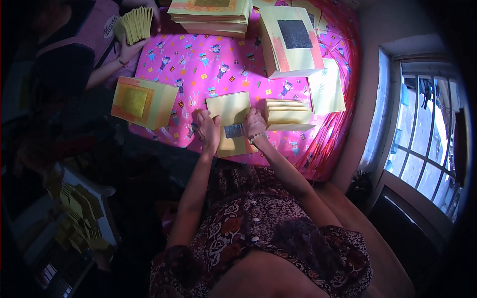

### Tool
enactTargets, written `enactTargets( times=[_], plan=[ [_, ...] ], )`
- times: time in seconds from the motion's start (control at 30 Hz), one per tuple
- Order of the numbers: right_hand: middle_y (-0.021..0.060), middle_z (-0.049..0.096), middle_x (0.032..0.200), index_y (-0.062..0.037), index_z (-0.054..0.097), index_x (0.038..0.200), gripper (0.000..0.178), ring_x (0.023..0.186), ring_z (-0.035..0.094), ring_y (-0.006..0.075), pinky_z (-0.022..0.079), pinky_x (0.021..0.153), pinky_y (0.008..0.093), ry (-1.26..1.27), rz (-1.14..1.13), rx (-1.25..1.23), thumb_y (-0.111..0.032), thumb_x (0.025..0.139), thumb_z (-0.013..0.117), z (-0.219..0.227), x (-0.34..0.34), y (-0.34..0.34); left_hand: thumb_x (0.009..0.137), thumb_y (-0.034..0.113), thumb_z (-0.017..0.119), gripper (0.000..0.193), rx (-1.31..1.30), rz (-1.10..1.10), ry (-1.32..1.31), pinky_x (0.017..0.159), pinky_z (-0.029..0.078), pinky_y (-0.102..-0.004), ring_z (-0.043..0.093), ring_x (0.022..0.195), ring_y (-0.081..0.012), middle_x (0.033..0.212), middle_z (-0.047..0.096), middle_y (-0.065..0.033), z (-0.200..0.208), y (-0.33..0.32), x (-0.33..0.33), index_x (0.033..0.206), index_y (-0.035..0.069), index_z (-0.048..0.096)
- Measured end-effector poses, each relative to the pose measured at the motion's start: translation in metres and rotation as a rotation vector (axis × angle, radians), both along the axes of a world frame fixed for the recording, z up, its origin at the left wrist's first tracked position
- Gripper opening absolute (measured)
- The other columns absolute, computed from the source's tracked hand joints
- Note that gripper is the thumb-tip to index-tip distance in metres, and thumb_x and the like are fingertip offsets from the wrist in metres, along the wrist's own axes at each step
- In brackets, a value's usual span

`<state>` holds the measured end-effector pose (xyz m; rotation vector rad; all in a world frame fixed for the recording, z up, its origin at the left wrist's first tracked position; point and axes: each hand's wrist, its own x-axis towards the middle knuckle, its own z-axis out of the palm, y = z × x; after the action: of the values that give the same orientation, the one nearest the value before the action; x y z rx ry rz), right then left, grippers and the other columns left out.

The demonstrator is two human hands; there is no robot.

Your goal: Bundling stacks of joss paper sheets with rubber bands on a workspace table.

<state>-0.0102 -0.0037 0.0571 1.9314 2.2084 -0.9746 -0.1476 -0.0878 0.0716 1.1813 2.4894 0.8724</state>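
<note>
A small pile of yellow paper sheets (229, 110) with a silver foil square (233, 131) lies on a pink patterned cloth (208, 64). My left hand (207, 128) presses on the pile's left edge with fingers curled. At the right edge, beside the foil square, my right hand (255, 124) rests on the pile; a bead bracelet is on that wrist. Just right of my right hand sits a stack of folded yellow sheets (288, 115).
A thick block of yellow sheets with a gold square (141, 102) lies at left. A big stack with a dark square (293, 42) and another stack (211, 15) stand farther back. Another person's hands (130, 44) hold fanned yellow sheets at top left. A window (422, 134) is at right.
</note>
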Motion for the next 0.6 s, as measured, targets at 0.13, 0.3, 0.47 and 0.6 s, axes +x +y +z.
enactTargets(
  times=[0.13, 0.3, 0.47, 0.6],
  plan=[
    [0.0282, 0.051, 0.109, 0.0031, 0.046, 0.104, 0.033, 0.089, 0.061, 0.0425, 0.051, 0.076, 0.0484, -0.03, 0.07, 0.022, -0.02, 0.084, 0.059, -0.001, -0.004, -0.001, 0.087, 0.009, 0.054, 0.012, -0.049, -0.234, 0.01, 0.066, 0.044, -0.0514, 0.055, 0.08, -0.0441, 0.092, 0.051, -0.0209, -0.024, 0.002, -0.001, 0.093, 0.003, 0.046],
    [0.0288, 0.05, 0.109, 0.0024, 0.045, 0.103, 0.031, 0.086, 0.062, 0.0419, 0.052, 0.073, 0.0471, -0.011, 0.051, 0.04, -0.018, 0.084, 0.059, -0.013, 0.001, 0.0, 0.08, 0.013, 0.064, 0.021, 0.041, -0.346, -0.032, 0.069, 0.043, -0.0485, 0.053, 0.084, -0.0401, 0.09, 0.05, -0.0195, -0.018, 0.002, 0.005, 0.09, 0.002, 0.049],
    [0.0257, 0.047, 0.105, 0.0014, 0.042, 0.104, 0.032, 0.084, 0.061, 0.0403, 0.052, 0.069, 0.045, 0.078, -0.025, 0.154, -0.017, 0.085, 0.06, -0.007, -0.004, -0.011, 0.078, 0.015, 0.066, 0.024, -0.02, -0.322, 0.013, 0.079, 0.041, -0.0473, 0.049, 0.092, -0.0381, 0.092, 0.047, -0.0185, -0.018, 0.003, 0.012, 0.089, 0.001, 0.05],
    [0.0155, 0.049, 0.094, -0.0034, 0.045, 0.101, 0.025, 0.082, 0.06, 0.0301, 0.052, 0.064, 0.0421, 0.131, 0.145, 0.411, -0.017, 0.085, 0.058, 0.004, -0.006, -0.024, 0.078, 0.016, 0.067, 0.022, -0.038, -0.291, 0.096, 0.08, 0.041, -0.0473, 0.049, 0.093, -0.0379, 0.093, 0.047, -0.018, -0.019, 0.0, 0.016, 0.088, 0.002, 0.052]
  ],
)
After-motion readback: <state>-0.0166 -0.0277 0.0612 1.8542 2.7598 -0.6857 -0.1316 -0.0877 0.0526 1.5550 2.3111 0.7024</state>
